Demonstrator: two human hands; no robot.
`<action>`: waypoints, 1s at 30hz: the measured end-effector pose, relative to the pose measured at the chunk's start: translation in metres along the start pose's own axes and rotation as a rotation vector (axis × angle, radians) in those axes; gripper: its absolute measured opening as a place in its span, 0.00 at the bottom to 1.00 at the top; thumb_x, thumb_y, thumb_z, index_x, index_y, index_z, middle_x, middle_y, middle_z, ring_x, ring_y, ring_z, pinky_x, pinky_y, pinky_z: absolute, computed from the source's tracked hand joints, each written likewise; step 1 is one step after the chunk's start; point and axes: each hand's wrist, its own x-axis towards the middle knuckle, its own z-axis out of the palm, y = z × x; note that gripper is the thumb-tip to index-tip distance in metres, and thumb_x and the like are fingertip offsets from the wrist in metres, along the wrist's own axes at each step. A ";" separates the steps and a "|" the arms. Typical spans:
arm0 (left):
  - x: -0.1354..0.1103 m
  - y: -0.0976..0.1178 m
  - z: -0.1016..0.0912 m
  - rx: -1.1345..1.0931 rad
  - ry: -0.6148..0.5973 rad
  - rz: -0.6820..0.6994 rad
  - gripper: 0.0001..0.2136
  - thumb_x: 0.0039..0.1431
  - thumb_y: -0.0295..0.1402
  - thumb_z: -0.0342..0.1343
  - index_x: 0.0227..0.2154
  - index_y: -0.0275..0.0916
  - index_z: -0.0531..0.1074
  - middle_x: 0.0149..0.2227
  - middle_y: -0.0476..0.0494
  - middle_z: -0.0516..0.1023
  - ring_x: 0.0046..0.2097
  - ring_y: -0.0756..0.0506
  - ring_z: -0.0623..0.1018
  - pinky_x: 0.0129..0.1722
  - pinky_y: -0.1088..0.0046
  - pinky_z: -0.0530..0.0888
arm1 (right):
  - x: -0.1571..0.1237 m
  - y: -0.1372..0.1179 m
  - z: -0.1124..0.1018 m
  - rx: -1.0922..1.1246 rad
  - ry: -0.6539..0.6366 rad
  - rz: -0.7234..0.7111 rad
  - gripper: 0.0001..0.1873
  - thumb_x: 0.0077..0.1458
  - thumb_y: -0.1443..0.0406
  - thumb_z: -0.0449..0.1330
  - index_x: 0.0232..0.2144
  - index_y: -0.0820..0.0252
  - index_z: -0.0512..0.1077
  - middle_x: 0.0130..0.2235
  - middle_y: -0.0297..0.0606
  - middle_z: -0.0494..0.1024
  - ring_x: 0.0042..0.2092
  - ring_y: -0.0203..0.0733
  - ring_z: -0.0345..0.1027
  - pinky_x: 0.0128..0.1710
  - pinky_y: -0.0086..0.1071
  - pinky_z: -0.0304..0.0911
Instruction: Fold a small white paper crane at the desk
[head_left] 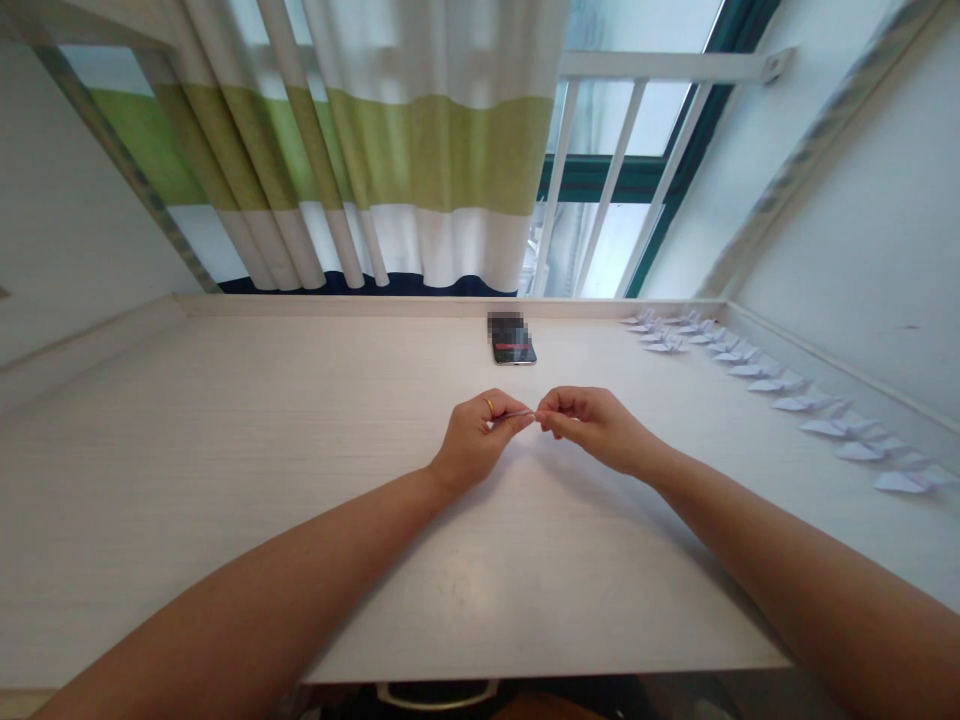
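Note:
My left hand [480, 432] and my right hand [589, 422] meet above the middle of the pale wooden desk [225, 480]. Both are closed in a pinch on the two ends of a small, thin folded piece of paper [519, 414], seen nearly edge-on. A gold ring shows on a finger of my left hand. The paper is held a little above the desk surface, and most of it is hidden by my fingertips.
A dark phone [513, 346] lies flat beyond my hands near the back edge. Several folded white paper cranes [780, 384] are lined up along the right side by the wall. A striped curtain [420, 150] and a barred window stand behind the desk.

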 end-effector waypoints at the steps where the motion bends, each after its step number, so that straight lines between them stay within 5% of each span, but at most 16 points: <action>1: 0.000 0.000 0.000 -0.005 0.005 -0.007 0.05 0.49 0.33 0.55 0.23 0.36 0.71 0.25 0.48 0.72 0.29 0.51 0.69 0.32 0.74 0.65 | 0.000 0.000 0.001 0.015 0.005 0.020 0.09 0.49 0.63 0.53 0.23 0.62 0.68 0.21 0.33 0.70 0.24 0.32 0.62 0.24 0.26 0.58; 11: 0.000 0.004 0.001 -0.060 0.010 -0.051 0.06 0.47 0.33 0.56 0.22 0.36 0.71 0.24 0.49 0.71 0.29 0.51 0.69 0.32 0.74 0.65 | 0.000 -0.003 -0.001 0.032 0.076 0.027 0.07 0.45 0.64 0.57 0.23 0.63 0.69 0.22 0.33 0.70 0.25 0.32 0.62 0.26 0.28 0.58; 30: 0.001 0.007 0.003 -0.272 -0.007 -0.234 0.09 0.46 0.35 0.57 0.24 0.33 0.71 0.21 0.49 0.69 0.26 0.53 0.66 0.26 0.77 0.62 | -0.001 0.002 0.013 0.410 0.142 0.090 0.09 0.44 0.62 0.61 0.25 0.63 0.73 0.26 0.36 0.74 0.29 0.34 0.66 0.33 0.31 0.63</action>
